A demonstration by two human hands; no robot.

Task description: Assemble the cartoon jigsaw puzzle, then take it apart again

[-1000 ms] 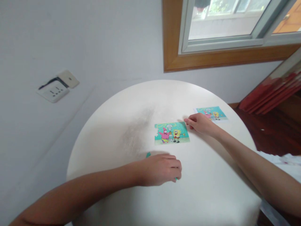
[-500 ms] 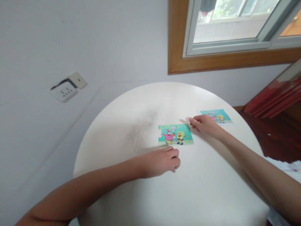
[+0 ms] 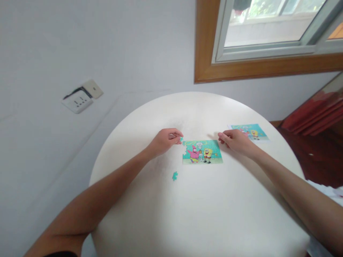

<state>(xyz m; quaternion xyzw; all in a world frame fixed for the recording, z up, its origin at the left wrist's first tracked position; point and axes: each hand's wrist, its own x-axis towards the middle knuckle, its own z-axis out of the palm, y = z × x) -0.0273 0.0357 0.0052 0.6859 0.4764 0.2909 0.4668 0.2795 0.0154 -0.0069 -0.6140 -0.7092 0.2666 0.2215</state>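
On the round white counter (image 3: pixel 214 210), nearest, lies a loose piece (image 3: pixel 175 176), teal and apart from the rest, left of the puzzle's near edge. Best to leave it there, clear of the forearm, while the other is dealt with.

Beyond it the puzzle (image 3: pixel 203 153) lies flat, mid-counter, with notches open along its left side. The left hand (image 3: pixel 171 137) is at its far left corner, thumb and fingers pinching a small teal held piece (image 3: pixel 181 139), mostly hidden by the fingertips. The step looks like fitting that one: turn it until tabs face notches, bring it down level, press straight with a fingertip, and avoid pushing sideways, which could buckle the joined part.

The right hand (image 3: pixel 232 139) is by the far right corner, fingers curled, thumb close to them; whether they press together or touch the puzzle, I cannot tell. A light brace on that right edge would stop sliding.

Farther right, partly behind this hand, lies the card (image 3: pixel 255 132) with the same picture, handy for checking orientation.
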